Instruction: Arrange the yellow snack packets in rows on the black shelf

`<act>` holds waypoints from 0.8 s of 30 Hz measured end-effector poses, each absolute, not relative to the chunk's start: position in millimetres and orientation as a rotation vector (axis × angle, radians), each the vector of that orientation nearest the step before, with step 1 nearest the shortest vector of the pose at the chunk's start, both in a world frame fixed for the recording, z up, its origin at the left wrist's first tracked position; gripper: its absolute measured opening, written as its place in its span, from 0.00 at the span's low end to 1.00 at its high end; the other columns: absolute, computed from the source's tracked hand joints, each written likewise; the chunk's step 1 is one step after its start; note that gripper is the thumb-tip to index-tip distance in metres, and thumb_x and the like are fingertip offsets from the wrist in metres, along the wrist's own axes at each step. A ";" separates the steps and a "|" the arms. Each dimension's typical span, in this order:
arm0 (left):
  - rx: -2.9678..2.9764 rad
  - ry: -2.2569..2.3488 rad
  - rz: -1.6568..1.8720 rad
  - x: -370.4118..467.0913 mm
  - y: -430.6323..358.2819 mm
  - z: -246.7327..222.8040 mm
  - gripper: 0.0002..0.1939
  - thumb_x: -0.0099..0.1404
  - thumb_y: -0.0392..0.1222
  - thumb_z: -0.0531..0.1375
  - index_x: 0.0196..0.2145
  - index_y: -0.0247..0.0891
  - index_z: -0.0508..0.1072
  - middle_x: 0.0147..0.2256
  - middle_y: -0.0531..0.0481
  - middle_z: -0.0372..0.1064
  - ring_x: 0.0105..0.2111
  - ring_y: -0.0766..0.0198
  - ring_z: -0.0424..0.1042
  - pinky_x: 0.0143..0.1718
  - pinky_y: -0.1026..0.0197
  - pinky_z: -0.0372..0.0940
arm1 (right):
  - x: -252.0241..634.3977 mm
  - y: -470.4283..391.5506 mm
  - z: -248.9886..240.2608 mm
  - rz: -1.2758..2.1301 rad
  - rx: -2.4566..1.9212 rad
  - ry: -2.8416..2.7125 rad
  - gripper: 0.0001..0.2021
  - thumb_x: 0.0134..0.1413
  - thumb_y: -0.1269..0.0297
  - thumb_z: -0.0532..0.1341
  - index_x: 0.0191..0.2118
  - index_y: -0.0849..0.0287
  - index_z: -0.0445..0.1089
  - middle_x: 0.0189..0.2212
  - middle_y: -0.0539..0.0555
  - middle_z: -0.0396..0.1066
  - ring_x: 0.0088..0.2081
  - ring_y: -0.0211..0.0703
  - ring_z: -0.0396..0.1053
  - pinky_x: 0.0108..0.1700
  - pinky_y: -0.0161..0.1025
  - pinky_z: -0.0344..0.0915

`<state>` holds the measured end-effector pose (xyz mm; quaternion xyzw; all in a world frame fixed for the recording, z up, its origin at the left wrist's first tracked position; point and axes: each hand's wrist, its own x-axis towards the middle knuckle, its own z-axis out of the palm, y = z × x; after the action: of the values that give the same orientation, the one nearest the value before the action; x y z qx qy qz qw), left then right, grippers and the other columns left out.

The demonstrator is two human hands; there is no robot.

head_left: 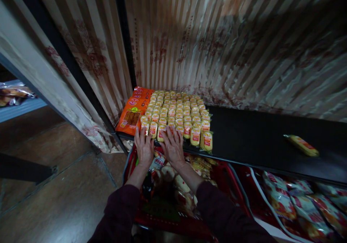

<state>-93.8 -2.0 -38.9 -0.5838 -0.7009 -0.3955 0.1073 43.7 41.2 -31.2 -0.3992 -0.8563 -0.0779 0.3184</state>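
Rows of small yellow wrapped snack cakes (179, 111) stand packed together at the left end of a black shelf (238, 131). My left hand (144, 149) rests its outstretched fingertips against the front cakes at the left corner. Beside it, my right hand (173, 149) has its fingers spread against the front row, a little to the right. Neither hand is wrapped round a cake. An orange snack packet (135, 109) lies on the shelf along the left side of the rows. One single wrapped cake (303, 145) lies by itself far to the right.
Below the shelf edge is a red basket (233, 185) with wrapped breads and packets. Another red container to the right holds several snack bags (279, 196). A black shelf post (126, 37) rises at the left, and a striped curtain (168, 37) hangs behind.
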 end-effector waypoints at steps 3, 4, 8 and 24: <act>-1.711 -2.064 -1.178 -93.9 -0.8 -41.0 0.10 0.64 0.36 0.54 0.42 0.38 0.71 0.61 0.39 0.54 0.66 0.48 0.36 0.61 0.39 0.48 | 43.0 42.8 -31.6 -0.211 -1.052 -2.255 0.22 0.60 0.63 0.55 0.59 0.59 0.60 0.63 0.60 0.54 0.67 0.52 0.40 0.63 0.57 0.43; -1.716 -2.054 -1.178 -94.2 -0.3 -42.0 0.10 0.64 0.36 0.54 0.43 0.37 0.71 0.62 0.39 0.53 0.67 0.48 0.36 0.61 0.39 0.48 | 42.8 43.2 -31.9 -0.210 -1.052 -2.254 0.22 0.60 0.63 0.55 0.59 0.59 0.60 0.63 0.61 0.54 0.67 0.52 0.40 0.63 0.57 0.43; -1.740 -1.989 -1.208 -96.4 2.1 -45.5 0.10 0.64 0.36 0.54 0.43 0.36 0.71 0.63 0.38 0.49 0.67 0.48 0.34 0.61 0.39 0.49 | 41.5 44.8 -32.3 -0.200 -1.053 -2.246 0.22 0.60 0.64 0.55 0.59 0.59 0.60 0.63 0.61 0.54 0.67 0.51 0.39 0.63 0.58 0.43; -1.762 -1.947 -1.267 -95.6 1.4 -52.8 0.25 0.67 0.37 0.50 0.62 0.36 0.56 0.67 0.35 0.37 0.67 0.47 0.28 0.62 0.37 0.44 | 41.7 42.8 -34.8 -0.277 -1.013 -2.251 0.22 0.61 0.62 0.54 0.59 0.62 0.60 0.63 0.65 0.54 0.67 0.53 0.42 0.63 0.56 0.45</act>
<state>-95.6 1.4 -52.8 -0.6005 -0.6636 -0.4317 0.1127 41.7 42.8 -34.8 -0.3861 -0.8576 -0.1057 0.3231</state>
